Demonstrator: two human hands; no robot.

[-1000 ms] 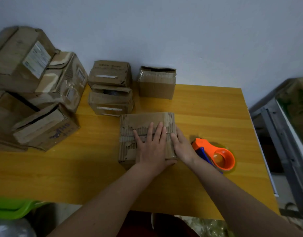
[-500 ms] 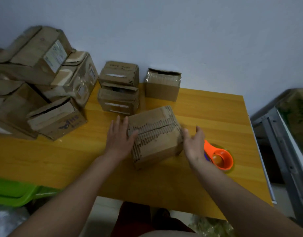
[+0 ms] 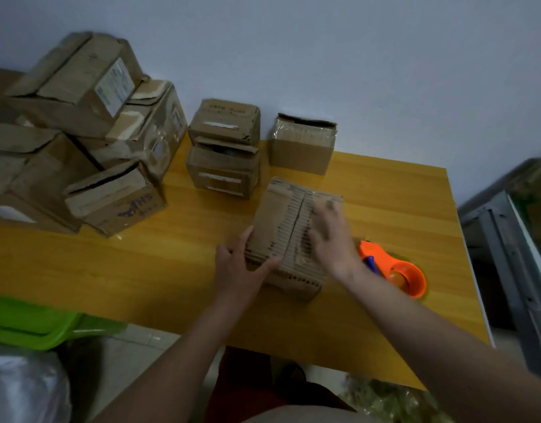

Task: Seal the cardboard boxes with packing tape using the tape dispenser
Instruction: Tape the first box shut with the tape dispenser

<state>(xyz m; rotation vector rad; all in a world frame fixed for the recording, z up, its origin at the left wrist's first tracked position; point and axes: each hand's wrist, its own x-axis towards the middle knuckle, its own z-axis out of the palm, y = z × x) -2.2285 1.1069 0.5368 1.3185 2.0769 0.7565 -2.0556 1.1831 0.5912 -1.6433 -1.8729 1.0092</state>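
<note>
Worn box: A battered brown cardboard box (image 3: 289,236) with torn, ribbed top flaps sits on the yellow wooden table (image 3: 171,270), near its front-right part, its centre seam running away from the person.
Left hand: The left hand (image 3: 240,268) grips the box's near-left corner, thumb laid across the top flap, fingers running up the left side.
Right hand: The right hand (image 3: 331,239), blurred, lies over the right half of the box top with fingers spread and fairly straight; whether it presses the flap or only hovers just above it cannot be told.
Tape dispenser: An orange plastic tape dispenser (image 3: 397,273) with a blue part lies on the table just right of the box, beside the right wrist, untouched by either hand.
Other boxes: Two small brown cardboard boxes (image 3: 225,148) stand stacked behind the worn box; a single brown box with a tape-shiny top (image 3: 302,145) stands against the wall to their right.
Pile: A heap of larger worn cardboard boxes (image 3: 89,148) fills the table's left end.
Floor side: A green plastic bin (image 3: 31,323) shows below the table's left edge.
</note>
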